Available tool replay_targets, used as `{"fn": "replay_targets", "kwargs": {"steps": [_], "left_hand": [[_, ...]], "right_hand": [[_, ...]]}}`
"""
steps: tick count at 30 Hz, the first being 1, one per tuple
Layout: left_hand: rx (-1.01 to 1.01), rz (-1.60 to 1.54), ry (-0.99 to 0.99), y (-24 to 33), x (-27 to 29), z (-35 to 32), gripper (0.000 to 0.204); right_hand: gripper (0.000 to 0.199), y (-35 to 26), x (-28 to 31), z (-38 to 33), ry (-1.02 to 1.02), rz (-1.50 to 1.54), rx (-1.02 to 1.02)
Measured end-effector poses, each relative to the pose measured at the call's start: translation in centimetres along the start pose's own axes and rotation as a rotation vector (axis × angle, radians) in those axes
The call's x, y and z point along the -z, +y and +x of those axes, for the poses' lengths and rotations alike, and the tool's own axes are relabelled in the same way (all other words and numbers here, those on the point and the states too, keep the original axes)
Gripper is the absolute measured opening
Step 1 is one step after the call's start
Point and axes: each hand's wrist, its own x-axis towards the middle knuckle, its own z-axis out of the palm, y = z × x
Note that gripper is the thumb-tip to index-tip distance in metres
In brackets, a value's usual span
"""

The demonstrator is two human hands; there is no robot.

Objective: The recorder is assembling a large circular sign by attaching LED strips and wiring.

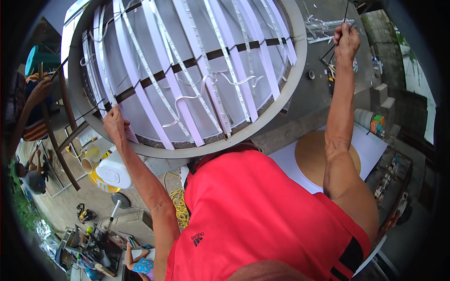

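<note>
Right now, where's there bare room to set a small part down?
Best is the grey tabletop between the round frame's lower-right rim, the tape roll and the right forearm. The white sheet also looks bare left of the tan disc. It's crowded around the loose strips beside the right hand.

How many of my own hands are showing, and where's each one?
2: left hand at the lower left of the round frame; right hand over the grey table, holding a thin black strip. Neither is hidden.
</note>
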Motion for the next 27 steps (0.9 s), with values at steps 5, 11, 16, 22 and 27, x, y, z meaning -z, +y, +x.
{"fn": "replay_targets", "kwargs": {"steps": [5,11,16,22,27], "left_hand": [[0.024,0.047,0.022,-0.5,-0.3,0.9,0.050],[-0.078,-0.128,-0.068,-0.7,0.4,1.9,0.048],[0.095,-0.279,-0.105,-0.8,0.6,1.3,0.039],[0.171,-0.324,-0.158,-1.0,2.6,1.3,0.036],[0.146,-0.327,-0.150,0.2,2.4,0.2,0.038]], "right_hand": [[0.017,15.4,12.7,-6.6,0.255,-0.174,-0.437],[0.019,27.9,16.2,-10.5,0.181,-0.351,-0.565],[0.027,22.3,17.2,-7.1,0.065,-0.485,-0.200],[0.029,3.7,2.0,-14.3,-0.573,-0.171,-0.181],[0.026,-1.6,-12.3,-24.0,-1.088,-0.098,-0.305]]}}
